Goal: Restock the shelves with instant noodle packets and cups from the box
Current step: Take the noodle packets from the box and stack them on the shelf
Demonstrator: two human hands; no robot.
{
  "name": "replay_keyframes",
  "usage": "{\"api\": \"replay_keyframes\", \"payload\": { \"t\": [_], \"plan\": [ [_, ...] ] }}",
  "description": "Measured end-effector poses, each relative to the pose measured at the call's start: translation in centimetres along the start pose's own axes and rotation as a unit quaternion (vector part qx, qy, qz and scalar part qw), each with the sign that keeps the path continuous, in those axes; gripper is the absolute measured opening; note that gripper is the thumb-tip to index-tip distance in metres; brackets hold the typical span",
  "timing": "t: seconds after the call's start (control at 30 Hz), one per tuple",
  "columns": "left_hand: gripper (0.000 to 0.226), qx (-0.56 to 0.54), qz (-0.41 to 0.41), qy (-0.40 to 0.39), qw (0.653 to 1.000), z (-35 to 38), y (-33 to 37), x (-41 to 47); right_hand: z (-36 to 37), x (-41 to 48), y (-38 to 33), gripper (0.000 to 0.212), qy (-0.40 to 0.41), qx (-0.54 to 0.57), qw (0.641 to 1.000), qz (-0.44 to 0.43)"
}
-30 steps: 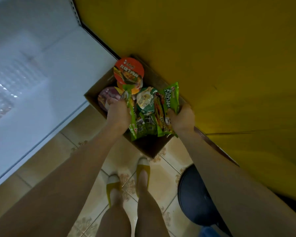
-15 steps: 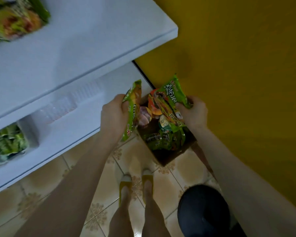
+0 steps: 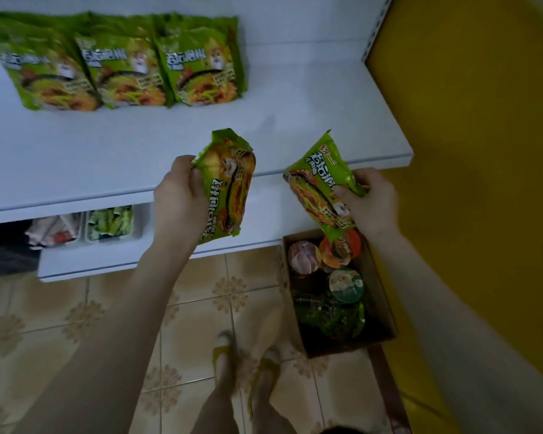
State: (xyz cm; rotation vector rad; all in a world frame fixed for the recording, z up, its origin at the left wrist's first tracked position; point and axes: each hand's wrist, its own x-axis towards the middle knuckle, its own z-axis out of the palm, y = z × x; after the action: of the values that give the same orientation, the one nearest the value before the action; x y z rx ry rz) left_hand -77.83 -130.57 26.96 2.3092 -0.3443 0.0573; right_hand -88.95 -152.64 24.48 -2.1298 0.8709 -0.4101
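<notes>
Left hand: the left hand [image 3: 177, 195] grips a green instant noodle packet [image 3: 228, 186] by its long side, fingers curled round the edge.
Left packet: held on end, printed face showing, across the front edge of the upper shelf [image 3: 138, 151] as the camera sees it.
Right hand: the right hand [image 3: 370, 202] pinches a second green packet [image 3: 322, 186] at one end, thumb on its printed face.
Right packet: tilted, its top corner over the upper shelf's front edge, near the shelf's right end.
Stocked row: three matching packets [image 3: 123, 64] lie side by side at the back left of the upper shelf.
Cardboard box [image 3: 386, 311]: on the floor below the upper shelf's right end, holding noodle cups [image 3: 345, 285] and more green packets [image 3: 329, 317].
Lower shelf [image 3: 107, 261]: beneath the upper shelf, with clear trays [image 3: 110, 222] of blurred goods.
Yellow wall [image 3: 467, 151]: right of the upper shelf.
</notes>
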Motion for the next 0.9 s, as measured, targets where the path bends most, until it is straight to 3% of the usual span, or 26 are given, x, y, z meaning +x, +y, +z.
{"api": "replay_keyframes", "payload": {
  "t": [0.4, 0.9],
  "plan": [
    [0.029, 0.067, -0.12, 0.119, 0.983, -12.1, -8.3, 4.2, 10.5, 5.1, -13.4, 0.03, -0.094, -0.037, 0.987, -0.124],
    [0.027, 0.07, -0.232, 0.184, 0.953, -17.5, -13.8, 5.9, 21.8, 10.5, -22.8, 0.038, -0.155, -0.077, 0.955, -0.24]
  ]
}}
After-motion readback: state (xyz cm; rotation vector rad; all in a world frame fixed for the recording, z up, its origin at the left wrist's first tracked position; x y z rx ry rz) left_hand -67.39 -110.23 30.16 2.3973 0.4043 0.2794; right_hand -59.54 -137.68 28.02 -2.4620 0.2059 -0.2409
